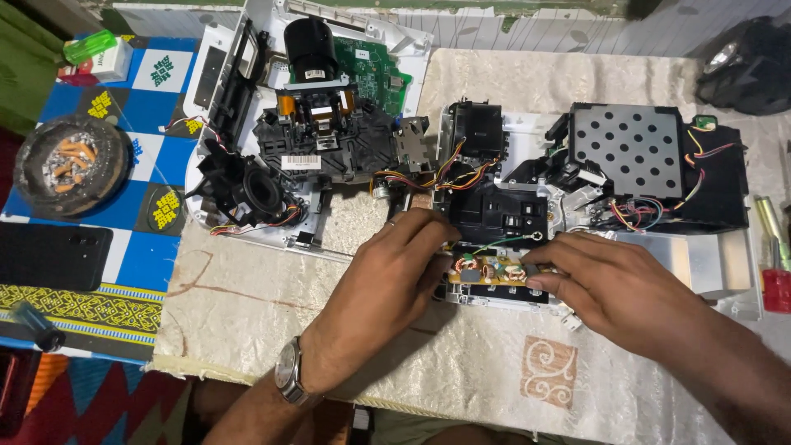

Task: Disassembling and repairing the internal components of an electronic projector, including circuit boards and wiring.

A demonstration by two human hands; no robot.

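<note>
Two opened projectors lie on a cream cloth. The nearer one [577,189] shows black housings, coloured wires and a perforated metal cover [630,148]. Along its front edge sits a small tan circuit board [492,272] with copper coils. My left hand [395,272], a watch on its wrist, pinches the board's left end. My right hand [606,284] grips the board's right end with thumb and fingers. The second projector [313,124], farther left, has a black lens barrel and a green board.
An ashtray [72,165] with butts and a black phone [51,255] lie on the blue patterned mat at left. A green lighter [89,45] is at the top left. A red-handled tool [774,284] lies at the right edge.
</note>
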